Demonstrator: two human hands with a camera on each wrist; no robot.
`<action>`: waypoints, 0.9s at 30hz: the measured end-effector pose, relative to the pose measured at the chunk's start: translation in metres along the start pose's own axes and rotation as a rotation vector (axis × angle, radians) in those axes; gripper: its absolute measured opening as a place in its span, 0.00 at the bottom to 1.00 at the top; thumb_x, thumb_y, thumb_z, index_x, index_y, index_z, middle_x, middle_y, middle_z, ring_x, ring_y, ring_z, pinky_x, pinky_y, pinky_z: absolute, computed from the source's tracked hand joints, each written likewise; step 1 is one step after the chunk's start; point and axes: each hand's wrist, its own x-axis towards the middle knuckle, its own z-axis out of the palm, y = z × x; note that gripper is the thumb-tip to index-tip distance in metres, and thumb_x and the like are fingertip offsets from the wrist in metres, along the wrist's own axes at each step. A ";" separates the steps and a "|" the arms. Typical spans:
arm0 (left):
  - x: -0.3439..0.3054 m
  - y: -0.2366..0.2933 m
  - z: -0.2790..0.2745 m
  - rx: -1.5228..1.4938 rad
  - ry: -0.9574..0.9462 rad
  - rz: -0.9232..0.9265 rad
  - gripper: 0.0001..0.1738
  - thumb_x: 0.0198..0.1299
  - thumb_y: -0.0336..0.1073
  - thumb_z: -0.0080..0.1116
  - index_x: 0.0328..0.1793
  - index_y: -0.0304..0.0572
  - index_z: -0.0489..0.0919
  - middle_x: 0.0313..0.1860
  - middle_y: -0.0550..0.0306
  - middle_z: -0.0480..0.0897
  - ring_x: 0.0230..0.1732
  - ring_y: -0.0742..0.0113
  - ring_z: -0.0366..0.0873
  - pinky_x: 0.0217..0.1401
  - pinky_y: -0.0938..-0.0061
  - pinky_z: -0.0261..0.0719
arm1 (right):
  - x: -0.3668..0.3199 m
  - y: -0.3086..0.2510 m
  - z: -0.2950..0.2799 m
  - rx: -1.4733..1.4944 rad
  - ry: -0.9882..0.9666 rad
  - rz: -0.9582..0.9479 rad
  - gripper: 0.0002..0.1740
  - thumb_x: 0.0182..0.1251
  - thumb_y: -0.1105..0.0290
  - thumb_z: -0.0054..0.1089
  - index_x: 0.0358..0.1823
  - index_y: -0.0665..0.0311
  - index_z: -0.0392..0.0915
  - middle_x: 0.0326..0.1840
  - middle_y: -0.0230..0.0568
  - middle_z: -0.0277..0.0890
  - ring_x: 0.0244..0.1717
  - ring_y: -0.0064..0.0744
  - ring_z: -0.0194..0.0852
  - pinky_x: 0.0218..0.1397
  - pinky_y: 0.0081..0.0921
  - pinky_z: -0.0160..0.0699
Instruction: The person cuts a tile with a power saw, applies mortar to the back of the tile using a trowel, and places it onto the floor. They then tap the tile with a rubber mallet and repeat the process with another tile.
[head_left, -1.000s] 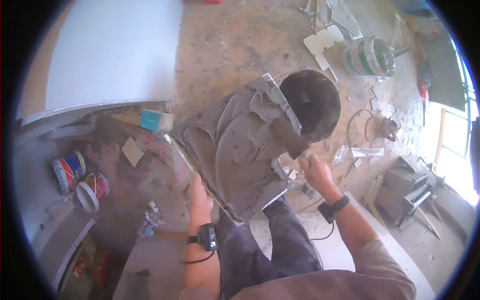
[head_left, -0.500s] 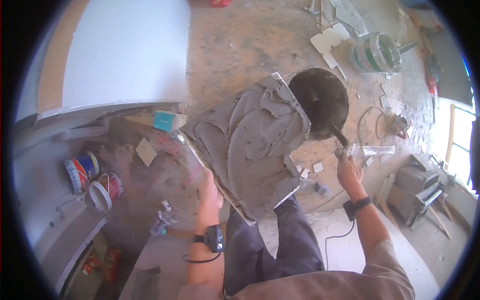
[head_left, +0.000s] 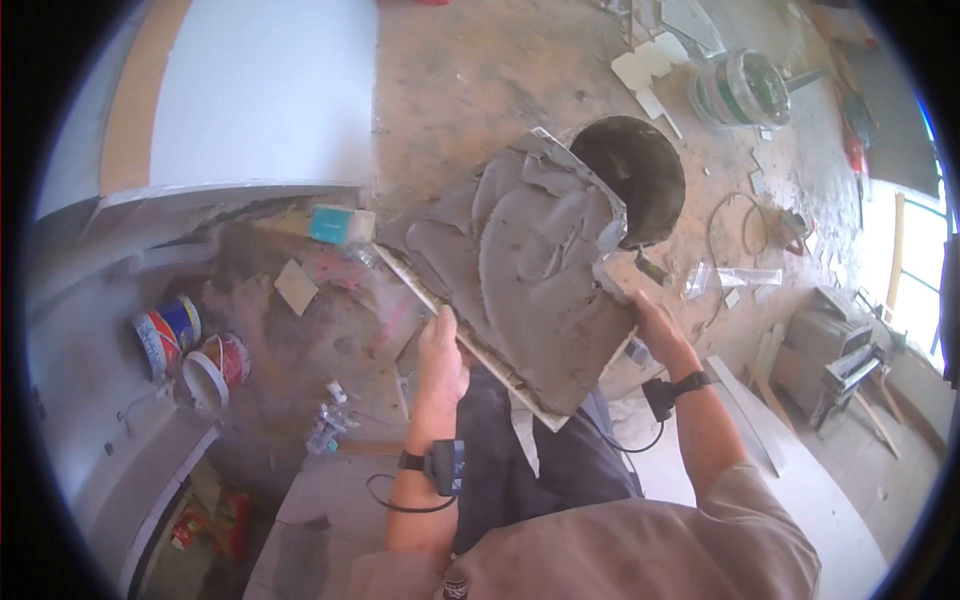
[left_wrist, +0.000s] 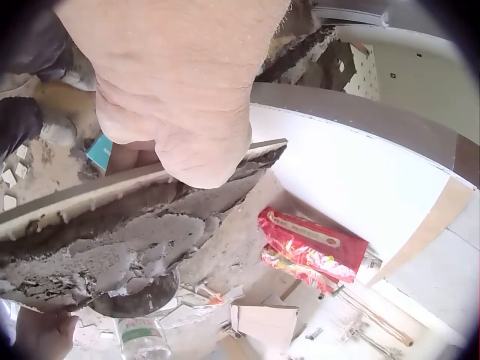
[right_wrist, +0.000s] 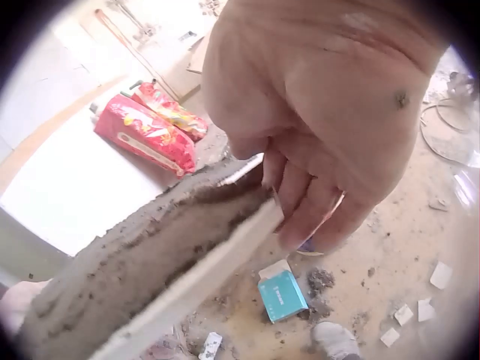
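Note:
A square tile (head_left: 530, 260), its upper face spread thickly with grey mortar, is held over the person's legs. The left hand (head_left: 440, 365) grips its left edge; in the left wrist view that hand (left_wrist: 180, 97) lies over the pale rim. The right hand (head_left: 660, 330) holds the opposite edge, and in the right wrist view the fingers of the right hand (right_wrist: 322, 127) curl round the tile's edge (right_wrist: 202, 285). Beyond the tile stands a dark round bucket (head_left: 640, 175), partly covered by it. A short handle-like thing (head_left: 652, 267) shows beside the bucket's rim.
A white and green bucket (head_left: 740, 90) and broken tile pieces (head_left: 650, 70) are at the back right. A teal box (head_left: 340, 225) and two paint buckets (head_left: 168, 335) lie left. A white panel (head_left: 265, 90) stands upper left; a cable (head_left: 735, 230) coils at right.
The right hand has let go of the tool it held at the bucket and moved left to take the tile's edge. The tile has turned slightly and shifted right with the left hand.

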 end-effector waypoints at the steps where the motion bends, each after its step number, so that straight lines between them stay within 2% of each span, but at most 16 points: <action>1: -0.010 0.004 0.003 0.012 -0.012 -0.017 0.18 0.79 0.43 0.47 0.58 0.34 0.74 0.48 0.53 0.81 0.44 0.64 0.84 0.49 0.67 0.87 | -0.004 0.001 -0.001 0.033 -0.025 -0.001 0.31 0.80 0.44 0.46 0.64 0.65 0.78 0.64 0.40 0.79 0.63 0.37 0.75 0.63 0.39 0.73; 4: -0.006 -0.006 -0.004 0.039 -0.110 0.065 0.18 0.79 0.41 0.48 0.62 0.33 0.74 0.53 0.52 0.82 0.50 0.61 0.84 0.54 0.63 0.86 | -0.031 -0.027 -0.002 0.126 -0.094 -0.030 0.43 0.77 0.33 0.41 0.67 0.67 0.76 0.64 0.42 0.78 0.64 0.37 0.74 0.64 0.36 0.70; 5: -0.013 -0.003 0.003 0.036 -0.104 0.105 0.15 0.78 0.40 0.49 0.57 0.33 0.75 0.49 0.53 0.81 0.47 0.62 0.83 0.50 0.64 0.86 | -0.027 -0.030 -0.009 0.093 -0.112 -0.068 0.46 0.76 0.30 0.35 0.68 0.66 0.75 0.67 0.44 0.76 0.66 0.40 0.71 0.66 0.41 0.69; 6: -0.020 -0.001 0.010 0.033 -0.098 0.144 0.13 0.77 0.39 0.51 0.52 0.34 0.76 0.46 0.53 0.81 0.44 0.63 0.83 0.47 0.65 0.85 | -0.025 -0.035 -0.019 0.059 -0.129 -0.065 0.46 0.76 0.29 0.35 0.68 0.66 0.75 0.66 0.45 0.76 0.66 0.40 0.72 0.66 0.41 0.69; 8: -0.061 0.024 0.045 -0.055 -0.086 0.222 0.12 0.75 0.38 0.54 0.43 0.35 0.77 0.35 0.57 0.80 0.32 0.69 0.81 0.34 0.73 0.85 | -0.040 -0.064 -0.022 -0.014 -0.162 -0.071 0.47 0.76 0.29 0.35 0.69 0.66 0.75 0.66 0.46 0.77 0.66 0.41 0.72 0.67 0.43 0.68; 12: -0.134 0.048 0.052 -0.156 0.071 0.192 0.10 0.73 0.35 0.55 0.44 0.33 0.76 0.38 0.55 0.81 0.32 0.68 0.82 0.36 0.71 0.86 | -0.071 -0.097 -0.011 -0.254 -0.042 -0.070 0.49 0.74 0.27 0.37 0.67 0.68 0.76 0.65 0.46 0.76 0.64 0.42 0.73 0.67 0.46 0.70; 14: -0.170 0.046 0.031 -0.201 0.131 0.171 0.09 0.70 0.33 0.54 0.46 0.32 0.75 0.39 0.53 0.81 0.34 0.65 0.84 0.35 0.68 0.88 | -0.062 -0.087 -0.011 -0.282 -0.253 -0.014 0.50 0.73 0.26 0.39 0.66 0.70 0.75 0.67 0.46 0.74 0.66 0.43 0.71 0.68 0.47 0.69; 15: -0.180 0.051 0.017 -0.230 0.159 0.191 0.09 0.69 0.32 0.54 0.47 0.31 0.74 0.40 0.52 0.81 0.35 0.63 0.85 0.35 0.67 0.90 | -0.053 -0.093 0.006 -0.305 -0.377 -0.006 0.51 0.72 0.25 0.40 0.66 0.71 0.75 0.68 0.47 0.73 0.67 0.44 0.70 0.68 0.47 0.69; 17: -0.203 0.060 -0.008 -0.251 0.226 0.206 0.10 0.67 0.30 0.53 0.50 0.30 0.74 0.42 0.50 0.82 0.38 0.59 0.87 0.36 0.64 0.91 | -0.065 -0.091 0.044 -0.426 -0.326 0.030 0.53 0.71 0.25 0.41 0.73 0.70 0.68 0.70 0.48 0.73 0.67 0.46 0.70 0.66 0.49 0.71; 18: -0.214 0.063 -0.018 -0.249 0.261 0.202 0.11 0.68 0.30 0.52 0.51 0.30 0.75 0.44 0.48 0.83 0.40 0.57 0.87 0.37 0.62 0.92 | -0.065 -0.085 0.060 -0.500 -0.302 -0.012 0.51 0.72 0.25 0.40 0.76 0.65 0.65 0.71 0.47 0.72 0.68 0.47 0.68 0.65 0.50 0.72; 19: -0.220 0.069 -0.026 -0.251 0.295 0.199 0.11 0.68 0.31 0.51 0.52 0.30 0.75 0.45 0.47 0.84 0.41 0.54 0.88 0.38 0.59 0.92 | -0.053 -0.083 0.077 -0.615 -0.355 -0.004 0.50 0.72 0.25 0.39 0.76 0.63 0.66 0.72 0.47 0.71 0.70 0.48 0.66 0.66 0.49 0.71; 20: -0.225 0.075 -0.038 -0.280 0.342 0.217 0.11 0.67 0.29 0.51 0.51 0.29 0.75 0.44 0.47 0.83 0.39 0.55 0.88 0.36 0.61 0.92 | -0.106 -0.110 0.123 -0.792 -0.331 -0.002 0.49 0.73 0.26 0.38 0.75 0.64 0.67 0.74 0.48 0.69 0.71 0.49 0.65 0.65 0.50 0.72; 22: -0.228 0.085 -0.067 -0.331 0.417 0.245 0.11 0.65 0.27 0.52 0.50 0.26 0.74 0.42 0.48 0.81 0.35 0.56 0.87 0.31 0.63 0.92 | -0.079 -0.095 0.171 -0.801 -0.355 -0.022 0.46 0.74 0.30 0.41 0.67 0.68 0.75 0.64 0.50 0.79 0.65 0.47 0.73 0.61 0.49 0.75; 25: -0.222 0.099 -0.113 -0.362 0.476 0.313 0.11 0.63 0.25 0.52 0.50 0.25 0.73 0.43 0.47 0.81 0.36 0.55 0.87 0.33 0.62 0.93 | -0.047 -0.108 0.244 -1.000 -0.245 -0.421 0.38 0.74 0.36 0.49 0.52 0.69 0.84 0.50 0.53 0.86 0.53 0.49 0.83 0.56 0.46 0.78; 26: -0.217 0.109 -0.129 -0.377 0.497 0.316 0.11 0.63 0.25 0.52 0.50 0.25 0.73 0.43 0.47 0.81 0.36 0.55 0.87 0.33 0.62 0.93 | -0.063 -0.121 0.276 -1.064 -0.238 -0.591 0.34 0.72 0.40 0.52 0.49 0.68 0.85 0.47 0.54 0.86 0.50 0.51 0.84 0.55 0.45 0.78; 27: -0.209 0.118 -0.148 -0.392 0.503 0.319 0.11 0.62 0.24 0.52 0.50 0.26 0.73 0.43 0.48 0.80 0.36 0.56 0.87 0.33 0.62 0.93 | -0.115 -0.143 0.318 -1.124 -0.225 -0.755 0.30 0.71 0.43 0.56 0.46 0.68 0.86 0.43 0.54 0.86 0.47 0.52 0.85 0.53 0.44 0.79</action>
